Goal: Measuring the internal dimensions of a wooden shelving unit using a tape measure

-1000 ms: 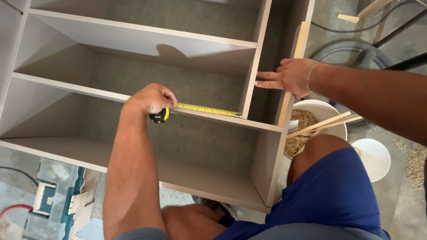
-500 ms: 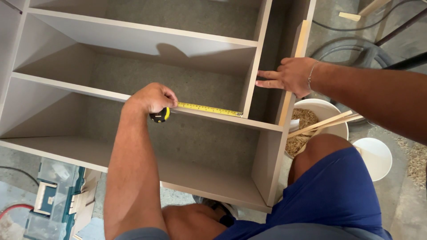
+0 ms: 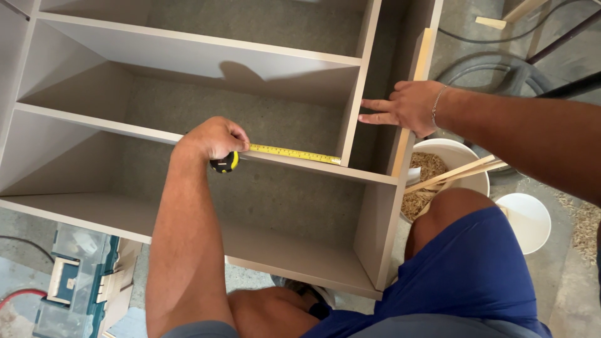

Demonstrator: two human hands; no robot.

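While my left hand (image 3: 216, 138) pinches the tape measure (image 3: 224, 162) along the cabinet (image 3: 188, 134) shelf, my right hand (image 3: 407, 106) lies spread on its side, so I judge measuring underway; next, read the tape.

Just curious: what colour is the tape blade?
Yellow tape blade with dark marks, in the head view.

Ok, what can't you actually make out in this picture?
Head view only:
- The tape measure body is mostly hidden under the left hand.
- The marks on the yellow tape are too small to read.
- The bucket is partly covered by the knee and right hand.
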